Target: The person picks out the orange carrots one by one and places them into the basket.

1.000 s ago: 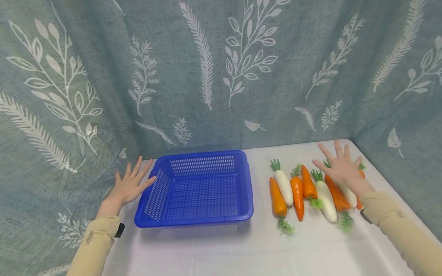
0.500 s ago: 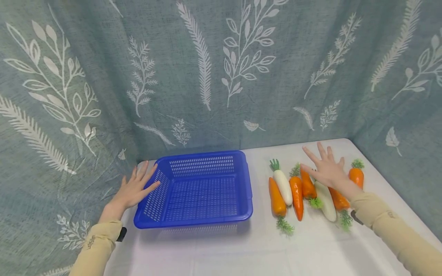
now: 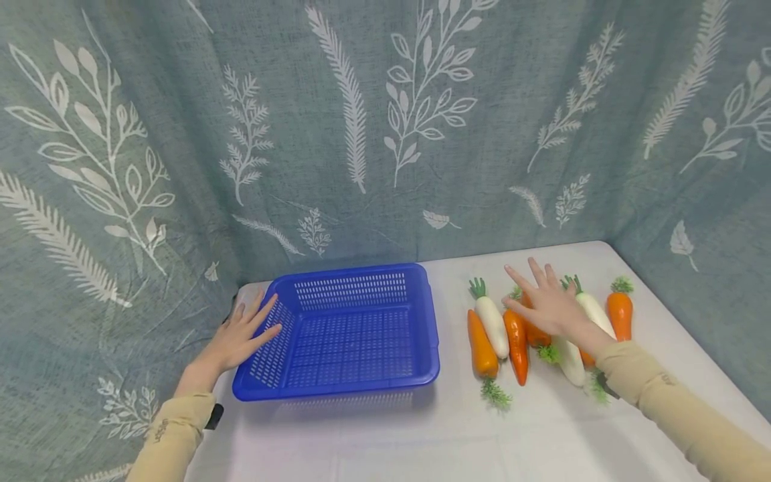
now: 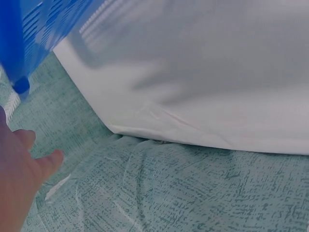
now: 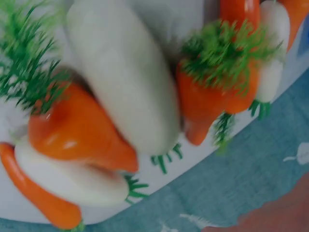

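Note:
In the head view my left hand [image 3: 235,340] is spread open at the left rim of a blue plastic basket [image 3: 385,383], its fingers overlapping the slotted side wall. Nothing lies inside the basket. My right hand [image 3: 551,306] has its fingers fanned out above a row of carrots and white radishes, and it holds nothing. It hides parts of the middle ones. To its left lie an orange carrot [image 3: 482,345], a white radish [image 3: 492,328] and a redder carrot [image 3: 516,348]. On its right are another radish [image 3: 593,313] and a carrot [image 3: 620,316] with a frilly green top.
A white cloth covers the table [image 3: 373,442], whose far edge meets a grey-green leaf-patterned curtain [image 3: 361,214]. That curtain also hangs along the left and right sides. In the right wrist view, a large white radish [image 5: 125,72] lies between carrots.
My right hand has swept left across the vegetables, uncovering the carrot and radish at the right end. My left hand has shifted slightly right, over the basket's left side.

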